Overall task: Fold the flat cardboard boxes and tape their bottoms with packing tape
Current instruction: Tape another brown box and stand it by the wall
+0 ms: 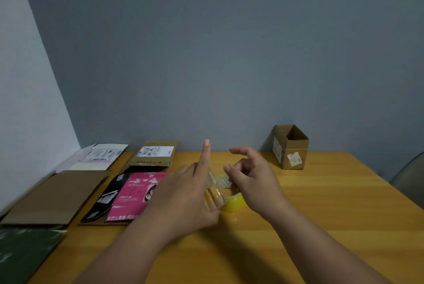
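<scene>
The fingers [207,194] of the left hand [183,194] are curling round a translucent yellow roll of packing tape [232,201] and gripping it, while the index finger is sticking straight up and away from the roll. The fingers [229,169] of the right hand [254,176] are hanging loosely bent just above the roll; the thumb and forefinger are sitting close to a short clear strip of tape [223,181] that is coming off the roll, but motion blur is making it impossible to tell whether they are pinching it.

The roll is hovering at or just over the yellow wooden bench [321,215], near its middle. Left of the roll, a flattened pink and black printed carton [128,196] is lying on the bench, partly hidden by the left hand. Further left of the roll, a flat plain brown cardboard box [57,196] is lying, with a dark green flat sheet [25,254] nearer the camera. Behind the pink carton, a flat brown box with a white label [153,153] and a pale flattened box with a label [98,157] are resting against the grey wall.

Right of the roll and well apart from it, a small folded brown cardboard box [290,146] is standing upright with its top open, against the wall.
</scene>
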